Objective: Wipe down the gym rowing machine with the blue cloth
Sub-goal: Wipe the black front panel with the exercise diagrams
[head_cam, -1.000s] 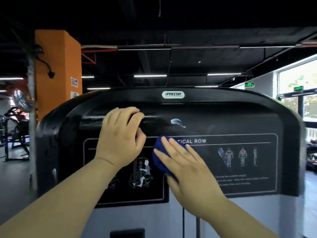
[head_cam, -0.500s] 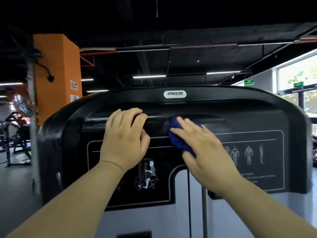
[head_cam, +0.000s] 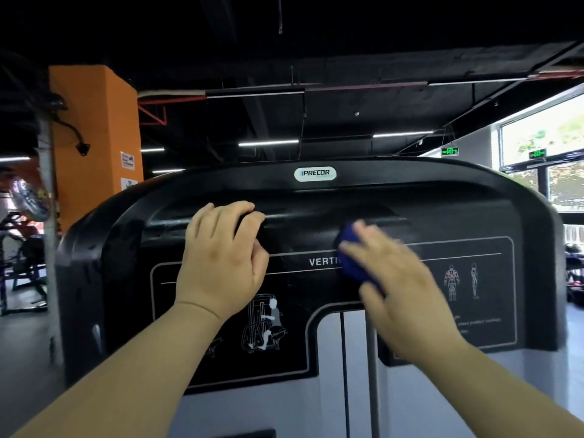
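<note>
On the rowing machine (head_cam: 458,197), the left hand (head_cam: 221,257) stays curled over the upper ledge (head_cam: 300,221), bracing. The right hand (head_cam: 401,286), fingers flat, has swept the blue cloth (head_cam: 349,248) up and rightward onto that ledge. Wiping looks mid-course.

Single head-worn wide-angle view, facing straight ahead at the black top shroud of the rowing machine (head_cam: 316,197), which fills the middle and lower frame. Close in: both forearms enter from the bottom corners, and the left hand (head_cam: 221,257) and right hand (head_cam: 407,295) meet the shroud mid-frame. Dark ceiling (head_cam: 347,42) spans the top third, with an orange pillar (head_cam: 94,137) at the left edge and a window (head_cam: 543,131) at the right; lines bow toward the edges.
</note>
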{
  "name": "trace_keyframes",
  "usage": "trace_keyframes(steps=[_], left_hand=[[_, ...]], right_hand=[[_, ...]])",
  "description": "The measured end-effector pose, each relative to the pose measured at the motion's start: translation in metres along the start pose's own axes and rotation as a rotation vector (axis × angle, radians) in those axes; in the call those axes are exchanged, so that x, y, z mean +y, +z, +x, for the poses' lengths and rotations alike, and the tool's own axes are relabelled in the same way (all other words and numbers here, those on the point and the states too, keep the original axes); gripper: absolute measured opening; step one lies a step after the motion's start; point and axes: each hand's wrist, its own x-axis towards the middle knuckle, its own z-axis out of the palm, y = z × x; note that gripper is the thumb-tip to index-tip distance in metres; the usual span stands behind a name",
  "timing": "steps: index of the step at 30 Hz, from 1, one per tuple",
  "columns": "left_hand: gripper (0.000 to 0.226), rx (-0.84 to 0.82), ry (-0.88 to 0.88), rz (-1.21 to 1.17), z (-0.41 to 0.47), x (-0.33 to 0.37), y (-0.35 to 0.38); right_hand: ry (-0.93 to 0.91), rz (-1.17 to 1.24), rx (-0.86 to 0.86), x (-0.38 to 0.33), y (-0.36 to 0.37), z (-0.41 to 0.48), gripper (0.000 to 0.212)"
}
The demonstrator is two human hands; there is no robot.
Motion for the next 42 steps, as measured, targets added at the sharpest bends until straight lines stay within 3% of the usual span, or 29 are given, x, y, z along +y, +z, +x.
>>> trace_keyframes(steps=[2,3,7,9,11,13,16,17,19,22,24,25,28,29,31,35,38,40,42], left_hand=[[0.032,-0.001,-0.001,-0.001,0.0,0.0,0.001],[0.032,-0.004,-0.001,-0.006,-0.001,-0.001,0.0],[0.033,-0.025,0.003,-0.05,-0.001,-0.004,-0.003],[0.033,-0.04,0.012,-0.061,-0.001,-0.004,-0.006],[0.034,-0.063,0.01,-0.079,0.0,-0.004,-0.009],[0.035,-0.092,-0.017,-0.112,-0.001,-0.003,-0.011],[0.038,-0.117,-0.043,-0.116,-0.006,0.001,-0.013],[0.038,-0.12,-0.056,-0.114,-0.007,0.004,-0.014],[0.041,-0.14,-0.076,-0.126,-0.009,0.013,-0.016],[0.048,-0.216,0.012,-0.099,-0.025,0.026,-0.018],[0.05,-0.26,0.047,-0.075,-0.042,0.026,-0.021],[0.051,-0.269,0.038,-0.067,-0.049,0.023,-0.024],[0.055,-0.281,-0.052,-0.037,-0.066,0.009,-0.034],[0.057,-0.282,-0.083,-0.034,-0.071,0.004,-0.038],[0.066,-0.283,-0.105,-0.042,-0.081,-0.002,-0.046],[0.086,-0.257,0.036,-0.08,-0.1,0.003,-0.052],[0.089,-0.212,-0.009,-0.103,-0.099,0.02,-0.04],[0.085,-0.207,-0.094,-0.086,-0.093,0.038,-0.028],[0.075,-0.194,-0.142,-0.014,-0.088,0.059,-0.016]], right_hand=[[0.231,0.084,0.143,-0.012,0.005,0.016,0.06],[0.251,0.079,0.151,-0.027,0.012,0.025,0.06],[-0.112,-0.043,-0.089,-0.062,0.041,0.025,0.063],[-0.316,-0.167,-0.197,-0.043,0.035,0.008,0.064],[-0.38,-0.279,-0.233,-0.01,0.016,-0.003,0.064],[-0.185,-0.266,-0.101,0.018,-0.007,-0.002,0.063],[0.34,-0.031,0.121,0.018,-0.018,0.014,0.059],[0.377,-0.015,0.129,0.005,-0.012,0.017,0.06],[0.2,-0.098,0.06,-0.02,0.011,0.008,0.063],[-0.245,-0.251,-0.2,-0.01,0.024,-0.025,0.066],[-0.345,-0.297,-0.218,0.021,0.01,-0.03,0.067],[-0.268,-0.272,-0.164,0.03,0.002,-0.03,0.066],[0.233,-0.027,0.004,0.014,-0.004,-0.02,0.065],[0.319,0.028,0.031,-0.004,0.002,-0.014,0.065],[0.274,0.075,-0.028,-0.044,0.019,-0.008,0.07],[-0.059,0.306,-0.329,-0.089,0.041,-0.005,0.069],[0.068,0.641,-0.368,-0.098,0.037,0.0,0.065],[0.249,0.864,-0.231,-0.1,0.026,0.002,0.054],[0.379,0.915,-0.102,-0.097,0.018,0.004,0.047]])
